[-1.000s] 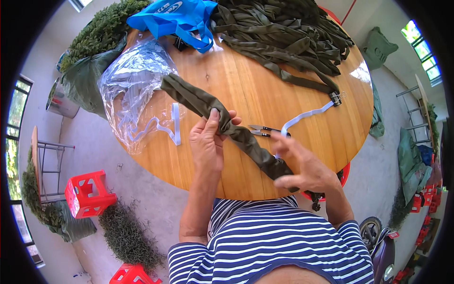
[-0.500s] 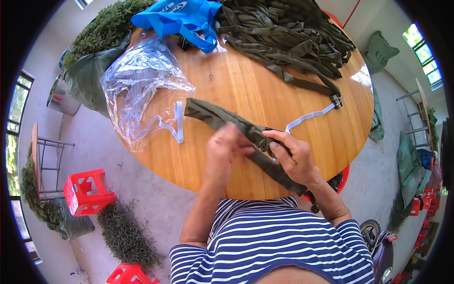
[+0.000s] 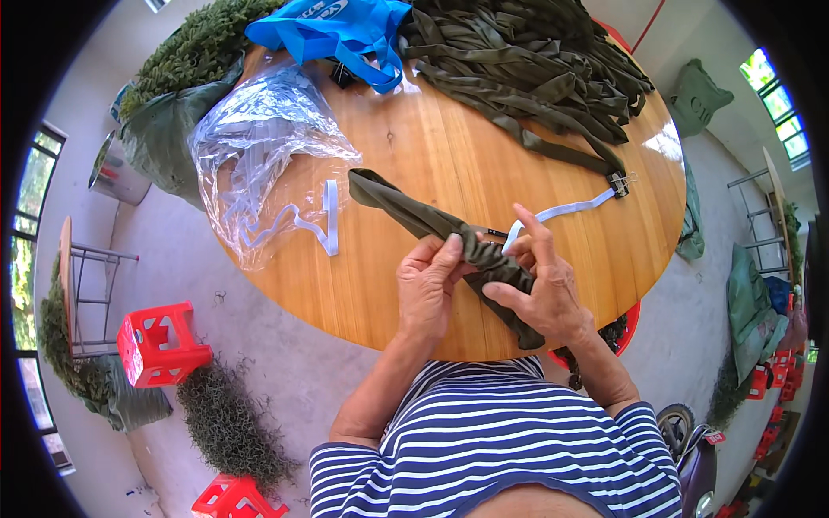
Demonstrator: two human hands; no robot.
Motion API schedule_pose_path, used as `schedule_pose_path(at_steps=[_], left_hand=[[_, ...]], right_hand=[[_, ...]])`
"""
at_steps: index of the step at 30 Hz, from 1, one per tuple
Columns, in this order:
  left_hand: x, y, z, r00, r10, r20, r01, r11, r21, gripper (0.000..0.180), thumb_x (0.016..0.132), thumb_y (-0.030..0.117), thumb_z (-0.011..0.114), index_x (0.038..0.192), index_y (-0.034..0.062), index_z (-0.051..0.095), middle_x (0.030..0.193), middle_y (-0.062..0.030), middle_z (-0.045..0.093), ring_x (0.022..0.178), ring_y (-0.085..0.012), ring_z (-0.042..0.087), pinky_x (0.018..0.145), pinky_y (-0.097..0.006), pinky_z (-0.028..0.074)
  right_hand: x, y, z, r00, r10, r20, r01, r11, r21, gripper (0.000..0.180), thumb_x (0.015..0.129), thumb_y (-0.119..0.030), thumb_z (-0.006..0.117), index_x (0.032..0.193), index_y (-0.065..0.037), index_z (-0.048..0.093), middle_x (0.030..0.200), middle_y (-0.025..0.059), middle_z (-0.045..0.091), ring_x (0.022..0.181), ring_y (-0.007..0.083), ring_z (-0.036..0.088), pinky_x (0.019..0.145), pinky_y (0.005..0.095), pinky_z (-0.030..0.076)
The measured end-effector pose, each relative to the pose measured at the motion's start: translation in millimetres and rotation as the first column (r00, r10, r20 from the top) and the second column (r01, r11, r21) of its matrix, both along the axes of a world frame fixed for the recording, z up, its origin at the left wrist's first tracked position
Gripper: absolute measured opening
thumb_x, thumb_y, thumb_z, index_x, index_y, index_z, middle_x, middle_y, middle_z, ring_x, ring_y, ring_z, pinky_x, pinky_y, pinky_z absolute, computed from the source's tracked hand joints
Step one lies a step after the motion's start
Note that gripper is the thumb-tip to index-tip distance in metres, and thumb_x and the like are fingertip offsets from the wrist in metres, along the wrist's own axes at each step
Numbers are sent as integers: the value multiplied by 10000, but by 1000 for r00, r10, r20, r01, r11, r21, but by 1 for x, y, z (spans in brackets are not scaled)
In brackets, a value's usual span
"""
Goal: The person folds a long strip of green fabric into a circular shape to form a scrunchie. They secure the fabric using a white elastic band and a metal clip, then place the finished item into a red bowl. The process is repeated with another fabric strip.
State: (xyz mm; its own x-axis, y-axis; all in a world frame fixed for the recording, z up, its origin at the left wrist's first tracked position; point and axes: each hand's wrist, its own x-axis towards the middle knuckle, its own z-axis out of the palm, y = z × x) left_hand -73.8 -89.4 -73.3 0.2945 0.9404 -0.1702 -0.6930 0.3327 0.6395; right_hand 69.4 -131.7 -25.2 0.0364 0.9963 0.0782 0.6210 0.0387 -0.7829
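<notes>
A dark green fabric tube (image 3: 397,205) slants across the near part of the round table, bunched into gathers at its middle. My left hand (image 3: 430,285) pinches it just left of the gathers, thumb on top. At its right side, my right hand (image 3: 553,293) has its fingers apart, index finger raised and thumb beside the gathered cloth. White elastic (image 3: 566,209) runs from a black binder clip (image 3: 619,184) at the table's right to behind my right fingers. A thin dark object (image 3: 492,231) lies just beyond the gathers; its kind is unclear.
A heap of dark green fabric strips (image 3: 527,69) covers the far right of the table (image 3: 406,138). A blue bag (image 3: 332,34) and a clear plastic bag (image 3: 268,129) with white elastic (image 3: 332,216) lie left. Red stools (image 3: 164,344) and greenery (image 3: 229,423) stand on the floor.
My left hand, blurred before, now pinches the fabric tube. My right hand has loosened from the cloth, its fingers spreading. The tube's near end has shifted left.
</notes>
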Motion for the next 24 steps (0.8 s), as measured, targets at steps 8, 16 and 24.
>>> schedule_pose_path(at_steps=[8,16,24], left_hand=[[-50,37,20,967,-165,192,181,981,-67,310,888,277,464,973,3,579,976,-175,605,866,-289,606,784,-388,495],[-54,45,-11,800,154,580,-46,979,-198,303,869,272,498,1018,19,574,1043,-144,598,1030,-304,539,890,-448,439],[-18,13,4,975,74,209,-51,992,-115,205,869,134,525,1040,21,514,1008,-131,598,957,-252,579,865,-375,471]], right_hand=[[21,-5,-4,944,287,164,-327,882,340,439,636,-2,643,1068,-55,591,666,71,566,513,174,510,485,256,409],[32,-26,16,894,236,382,-377,857,352,462,547,39,581,990,-83,631,528,39,453,421,155,430,394,277,340],[30,-28,15,915,225,334,-334,887,319,444,567,33,589,998,-72,622,578,57,508,466,167,486,430,276,380]])
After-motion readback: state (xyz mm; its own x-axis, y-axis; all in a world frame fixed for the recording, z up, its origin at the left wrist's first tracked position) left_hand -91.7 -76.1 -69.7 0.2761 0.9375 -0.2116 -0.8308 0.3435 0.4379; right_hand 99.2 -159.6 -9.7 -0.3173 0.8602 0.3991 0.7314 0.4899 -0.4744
